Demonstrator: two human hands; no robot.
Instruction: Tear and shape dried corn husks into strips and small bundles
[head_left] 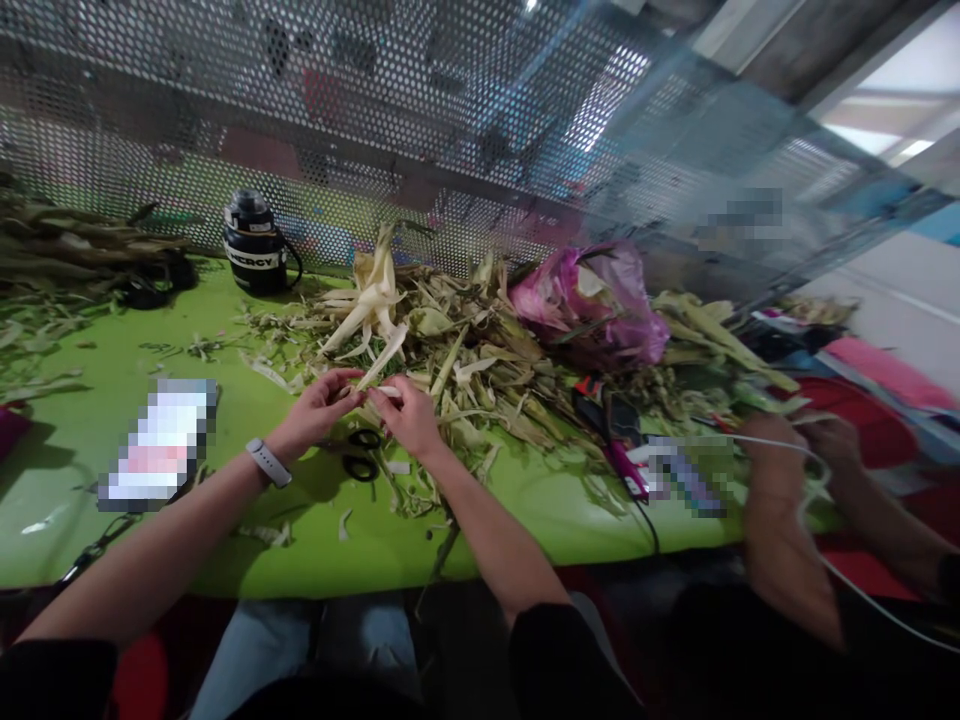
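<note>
My left hand, with a pale watch band on its wrist, pinches the lower end of a strip of corn husk. From the other side my right hand grips the same strip, its fingers closed close to the left ones. The husk's long pale tip points up and to the right. Just below the hands lies a pair of scissors with black handles. Behind them rises a heap of dried corn husks, a folded cream husk piece on its left side. The fingertips partly hide the held end.
A dark jug-like bottle stands at the back left, before a perforated metal screen. A lit phone lies left on the green table. A pink plastic bag sits right of the heap. Another person's hands work farther right.
</note>
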